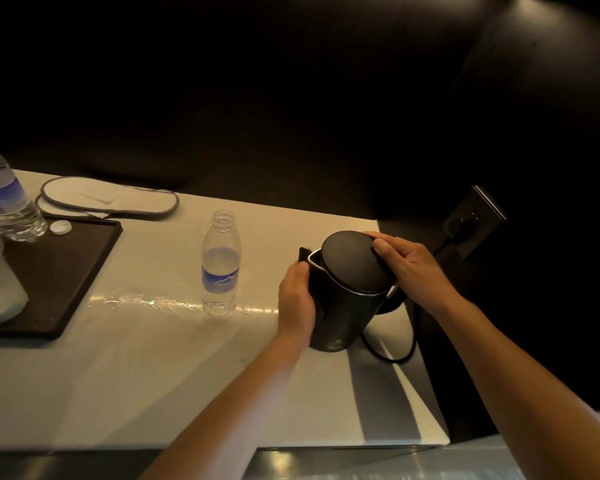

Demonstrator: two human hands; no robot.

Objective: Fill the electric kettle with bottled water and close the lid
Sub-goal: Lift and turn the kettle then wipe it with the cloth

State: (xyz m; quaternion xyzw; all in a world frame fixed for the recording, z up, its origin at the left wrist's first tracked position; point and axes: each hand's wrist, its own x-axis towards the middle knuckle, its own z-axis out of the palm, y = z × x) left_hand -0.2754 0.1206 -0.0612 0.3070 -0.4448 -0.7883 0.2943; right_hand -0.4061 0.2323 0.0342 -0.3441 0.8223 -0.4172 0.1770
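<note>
A black electric kettle (343,313) stands near the right end of the white counter (153,375). Its round lid (354,261) sits tilted over the rim, with a gap showing at the left. My left hand (297,299) wraps the kettle's left side at the handle. My right hand (409,268) grips the lid's right edge, thumb on top. An uncapped water bottle (221,263), partly full, stands upright just left of the kettle. Its white cap (60,227) lies on the tray.
A dark tray (66,271) at the left holds another water bottle (6,195) and a pale object. White slippers (108,199) lie behind it. The kettle's cord (400,355) runs to a wall socket (471,223) on the right. The counter ends right of the kettle.
</note>
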